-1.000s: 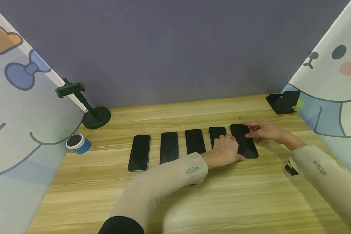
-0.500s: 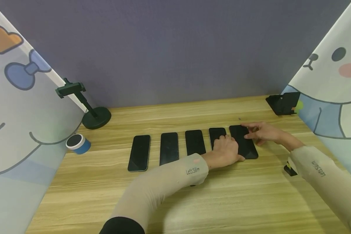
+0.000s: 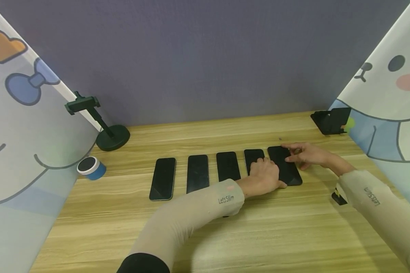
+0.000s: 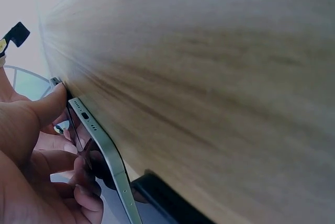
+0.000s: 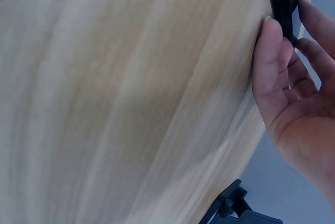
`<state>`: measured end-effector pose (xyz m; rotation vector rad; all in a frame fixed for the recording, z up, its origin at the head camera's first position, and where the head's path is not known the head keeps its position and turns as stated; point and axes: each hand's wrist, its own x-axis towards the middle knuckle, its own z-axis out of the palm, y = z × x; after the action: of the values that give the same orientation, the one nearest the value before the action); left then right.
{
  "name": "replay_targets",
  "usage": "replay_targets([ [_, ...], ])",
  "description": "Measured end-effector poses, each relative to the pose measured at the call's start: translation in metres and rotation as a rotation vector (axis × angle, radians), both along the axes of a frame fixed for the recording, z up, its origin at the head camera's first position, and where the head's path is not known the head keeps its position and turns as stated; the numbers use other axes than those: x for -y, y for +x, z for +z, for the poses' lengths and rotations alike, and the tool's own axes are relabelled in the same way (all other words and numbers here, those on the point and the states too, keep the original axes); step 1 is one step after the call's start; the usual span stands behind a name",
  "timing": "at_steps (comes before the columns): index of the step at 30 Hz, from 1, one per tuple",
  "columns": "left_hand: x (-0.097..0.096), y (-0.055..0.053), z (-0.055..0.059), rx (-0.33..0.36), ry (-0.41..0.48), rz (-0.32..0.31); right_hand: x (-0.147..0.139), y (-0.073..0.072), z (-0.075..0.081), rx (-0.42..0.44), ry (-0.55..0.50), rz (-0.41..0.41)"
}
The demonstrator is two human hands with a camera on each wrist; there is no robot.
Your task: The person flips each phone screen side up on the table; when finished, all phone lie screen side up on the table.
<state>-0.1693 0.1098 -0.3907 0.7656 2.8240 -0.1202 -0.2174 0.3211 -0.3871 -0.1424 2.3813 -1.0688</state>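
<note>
Five is avoided here; several phones lie in a row, screens up. My left hand (image 3: 264,175) lies over the lower part of the second phone from the right (image 3: 254,153), its fingers bent and its thumb at the near edge of the rightmost phone (image 3: 289,170). That rightmost phone is black and the broadest. Touching its far right side is my right hand (image 3: 307,154), with the index finger at the top edge and the thumb lower down. In the left wrist view, a pale-rimmed phone (image 4: 109,148) runs beside my fingers. The right wrist view shows fingertips (image 5: 270,25) against a black phone edge.
Three more phones, the left one (image 3: 162,179), a middle one (image 3: 197,172) and another (image 3: 227,165), continue the row. A dark green stand (image 3: 112,137) and a blue-and-white tub (image 3: 91,168) are at left. A black folding stand (image 3: 331,119) stands at the back right.
The rightmost phone and my right hand have shifted very slightly left since a second ago. My left hand stays in place.
</note>
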Motion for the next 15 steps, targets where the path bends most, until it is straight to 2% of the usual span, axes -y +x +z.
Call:
replay_targets([
  [7,0.0011,0.0008,0.0015,-0.012,0.004,-0.009,0.0000,0.0014,0.0026,-0.001,-0.016,0.011],
  [15,0.0003,0.0019,0.0032,0.010,0.002,-0.005,0.0006,0.0015,0.0026,0.002,-0.009,0.022],
])
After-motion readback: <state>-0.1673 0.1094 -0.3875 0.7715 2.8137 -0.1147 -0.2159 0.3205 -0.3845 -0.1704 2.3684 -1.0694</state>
